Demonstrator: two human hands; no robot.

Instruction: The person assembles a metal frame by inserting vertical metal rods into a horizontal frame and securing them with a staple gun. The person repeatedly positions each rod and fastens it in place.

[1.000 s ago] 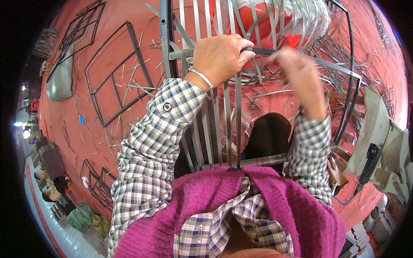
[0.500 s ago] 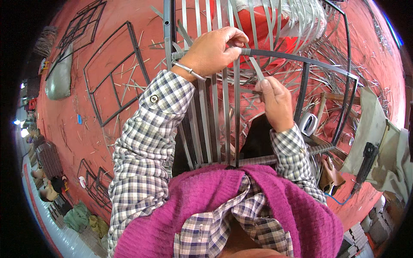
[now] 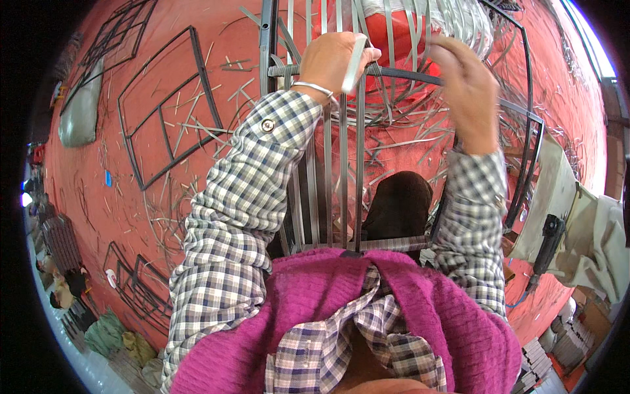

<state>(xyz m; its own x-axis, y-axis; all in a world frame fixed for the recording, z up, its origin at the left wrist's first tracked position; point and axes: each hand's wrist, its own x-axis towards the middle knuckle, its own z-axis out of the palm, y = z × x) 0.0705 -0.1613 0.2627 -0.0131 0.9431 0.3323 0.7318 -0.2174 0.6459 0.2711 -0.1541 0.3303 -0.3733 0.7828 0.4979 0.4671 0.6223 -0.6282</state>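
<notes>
A dark metal frame stands before me, with long grey flat strips (image 3: 343,171) stretched lengthwise and strip wound around part of its crossbar (image 3: 408,75). My left hand (image 3: 328,60) is closed at the crossbar, thumb and fingers pinched by the strips there. Across the back of that hand lies a loose grey strip (image 3: 355,63), its end near my wrist. To the right, my right hand (image 3: 469,95) is raised beside the crossbar, its fingers smeared by motion. Whether it holds anything is not visible.
Beyond the crossbar sits a bundle of grey strips (image 3: 466,29) over red material. Strip scraps litter the red floor. Another dark metal frame (image 3: 164,121) lies at left. At right are pale cloth (image 3: 594,243) and a black tool (image 3: 548,243).
My right hand has moved up and away to the right from below the crossbar. The grey strip that hung below the bar now lies over my left hand, which stays at the bar.
</notes>
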